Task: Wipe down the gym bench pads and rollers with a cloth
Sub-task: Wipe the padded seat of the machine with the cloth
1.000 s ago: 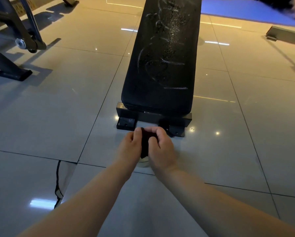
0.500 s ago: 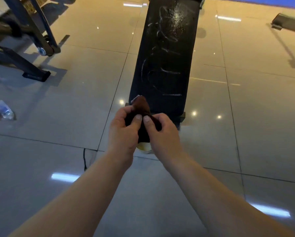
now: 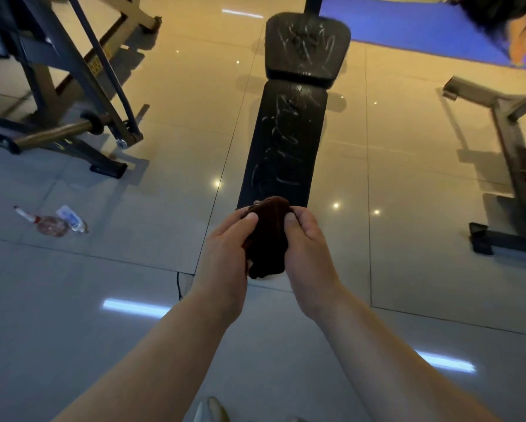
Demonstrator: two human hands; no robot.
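A black gym bench runs away from me across the tiled floor. Its long pad (image 3: 286,141) and its shorter far pad (image 3: 307,47) both carry whitish smear marks. I hold a dark brown cloth (image 3: 267,236) bunched up just in front of the long pad's near end. My left hand (image 3: 225,254) grips the cloth's left side and my right hand (image 3: 307,254) grips its right side, thumbs on top. No rollers are visible.
A dark exercise machine frame (image 3: 73,95) stands at the left, another metal frame (image 3: 511,166) at the right. A plastic bottle and small items (image 3: 54,222) lie on the floor at left. A blue mat (image 3: 414,28) and part of a person (image 3: 505,16) are at the back right.
The view has risen and pulled back, showing the whole bench and its far pad. Both hands have lifted the cloth from near the bench's base to the pad's near end.
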